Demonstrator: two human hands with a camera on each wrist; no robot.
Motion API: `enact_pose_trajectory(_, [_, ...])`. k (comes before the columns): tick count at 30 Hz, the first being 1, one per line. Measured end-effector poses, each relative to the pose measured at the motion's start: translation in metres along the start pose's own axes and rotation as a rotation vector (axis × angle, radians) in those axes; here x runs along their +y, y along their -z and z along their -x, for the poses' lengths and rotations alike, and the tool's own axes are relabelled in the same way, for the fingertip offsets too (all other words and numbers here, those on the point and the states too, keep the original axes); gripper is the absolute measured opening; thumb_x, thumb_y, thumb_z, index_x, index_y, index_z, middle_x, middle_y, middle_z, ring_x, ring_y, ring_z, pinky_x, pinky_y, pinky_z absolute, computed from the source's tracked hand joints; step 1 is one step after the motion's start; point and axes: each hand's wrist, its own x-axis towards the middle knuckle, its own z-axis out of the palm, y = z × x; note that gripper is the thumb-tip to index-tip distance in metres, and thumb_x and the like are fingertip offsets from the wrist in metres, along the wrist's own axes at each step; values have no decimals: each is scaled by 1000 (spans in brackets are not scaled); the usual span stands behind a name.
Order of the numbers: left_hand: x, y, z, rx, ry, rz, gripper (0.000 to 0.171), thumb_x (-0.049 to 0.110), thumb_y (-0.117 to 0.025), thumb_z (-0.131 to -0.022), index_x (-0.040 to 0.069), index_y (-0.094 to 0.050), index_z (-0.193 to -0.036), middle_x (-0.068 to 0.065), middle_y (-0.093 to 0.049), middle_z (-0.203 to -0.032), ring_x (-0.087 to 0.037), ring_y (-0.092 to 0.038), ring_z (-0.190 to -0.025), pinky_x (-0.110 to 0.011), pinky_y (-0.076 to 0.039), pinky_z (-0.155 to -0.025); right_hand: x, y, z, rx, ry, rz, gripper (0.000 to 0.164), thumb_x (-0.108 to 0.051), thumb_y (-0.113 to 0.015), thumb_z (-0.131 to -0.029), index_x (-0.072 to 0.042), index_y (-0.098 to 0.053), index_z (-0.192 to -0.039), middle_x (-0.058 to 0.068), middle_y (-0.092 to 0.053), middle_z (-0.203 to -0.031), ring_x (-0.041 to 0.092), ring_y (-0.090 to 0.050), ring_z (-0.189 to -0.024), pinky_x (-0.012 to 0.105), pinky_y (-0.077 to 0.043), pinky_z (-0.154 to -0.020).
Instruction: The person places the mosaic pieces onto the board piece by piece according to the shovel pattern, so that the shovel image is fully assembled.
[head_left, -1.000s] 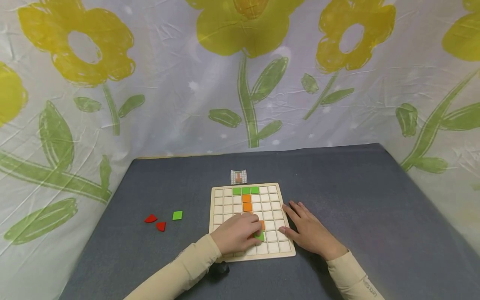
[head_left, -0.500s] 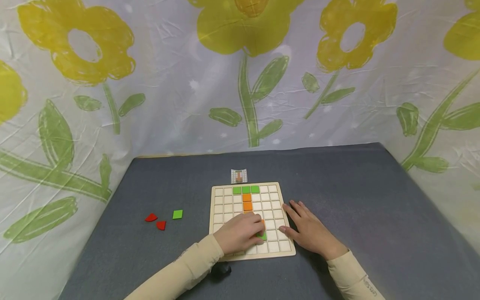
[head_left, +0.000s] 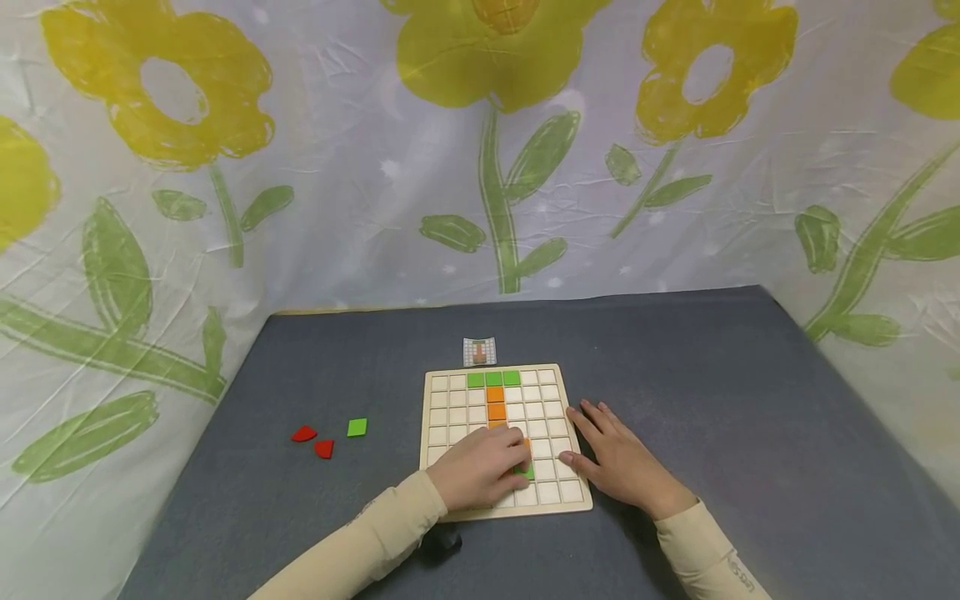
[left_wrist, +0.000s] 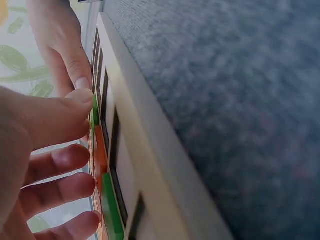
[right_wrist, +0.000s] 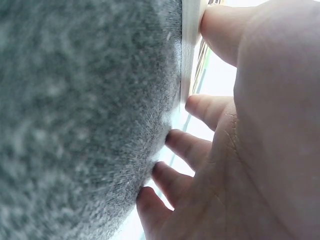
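Note:
My left hand (head_left: 483,468) is over the lower middle of a wooden grid board (head_left: 431,400). Its thumb and index finger pinch a green square tile (left_wrist: 95,111), which sits at the board's surface; in the left wrist view an orange tile (left_wrist: 100,150) and another green tile (left_wrist: 112,210) lie beside it. Part of the tile column is hidden under this hand. At the board's right edge rests my right hand (head_left: 626,462), fingers spread and fairly straight, thumb on the rim. Three green tiles (head_left: 493,379) line the top row, with orange tiles (head_left: 496,403) below the middle one.
Left of the board on the dark cloth lie a loose green square tile (head_left: 357,427) and two red quarter-round pieces (head_left: 303,434). A small pattern card (head_left: 479,352) stands behind the board. Something black (head_left: 442,542) shows below the left wrist.
My left hand has shifted slightly right with the green tile, then stayed nearly still. The right hand keeps its place at the board's edge.

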Motion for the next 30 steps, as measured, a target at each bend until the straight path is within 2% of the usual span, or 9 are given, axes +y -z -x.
enact_pose_trajectory(9, [-4,7,13,11,44,14,10,33,-65,-92,23,-66,-89,10,-52,-85,-5,-44,-74,-21,-38,-66,-2,1,1,-9,-14,-8,69,-46,-58,-93,-10,-36,-148,22,-30,-152,43,-22,-141,59,-27,-109])
enact_pose_trajectory(16, [-15,15,33,55,84,6,9,31,-66,-91,22,-67,-90,9,-55,-87,-4,-47,-73,-23,-42,-66,-3,2,1,-1,-8,-14,70,-45,-59,-93,-8,-36,-148,23,-30,-151,44,-22,-141,60,-26,-108])
enact_pose_trajectory(20, [-27,22,50,68,165,-4,9,30,-67,-91,22,-69,-92,9,-57,-88,-4,-47,-74,-24,-44,-66,-3,1,0,-8,-10,-8,70,-45,-58,-93,-8,-35,-148,23,-30,-152,44,-21,-142,59,-26,-109])
enact_pose_trajectory(25, [-45,35,75,85,297,-44,17,28,-67,-90,18,-68,-104,6,-60,-96,-7,-52,-81,-31,-48,-73,-4,1,0,-10,-9,-11,70,-45,-58,-93,-8,-36,-148,23,-30,-152,44,-21,-141,59,-26,-109])
enact_pose_trajectory(30, [-69,47,97,128,371,-149,30,26,-70,-89,13,-65,-115,-1,-61,-101,-13,-55,-81,-33,-47,-68,-3,2,0,-2,-2,-14,69,-43,-59,-93,-8,-36,-148,23,-30,-151,44,-22,-141,59,-26,-109])
